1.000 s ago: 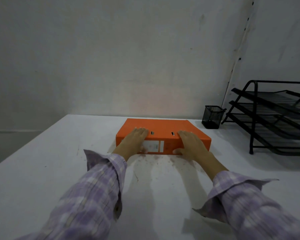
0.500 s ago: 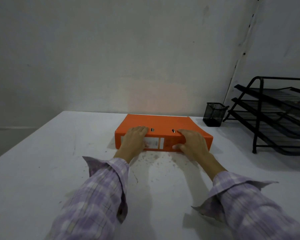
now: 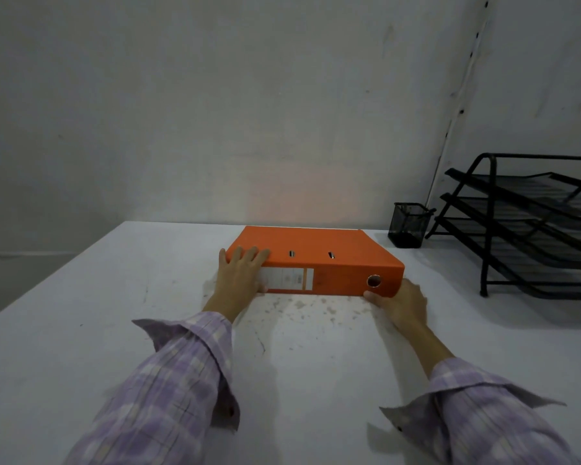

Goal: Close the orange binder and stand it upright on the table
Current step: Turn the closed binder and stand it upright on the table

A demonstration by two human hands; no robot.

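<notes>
The orange binder (image 3: 319, 250) lies flat and closed on the white table (image 3: 81, 330), its spine with a white label and a finger hole facing me. My left hand (image 3: 240, 275) grips the binder's left end, fingers over the top cover and palm against the spine. At the right end of the spine, my right hand (image 3: 401, 302) clasps the lower corner, thumb under the edge by the finger hole.
A black mesh pen cup (image 3: 408, 224) stands behind the binder's right corner. A black wire tiered letter tray (image 3: 524, 223) fills the right side of the table. A grey wall rises close behind the binder. The table's left edge runs diagonally at far left.
My right hand slid off the top cover to the binder's right end and now grips the lower corner. My left hand shifted left along the spine. The binder still lies flat.
</notes>
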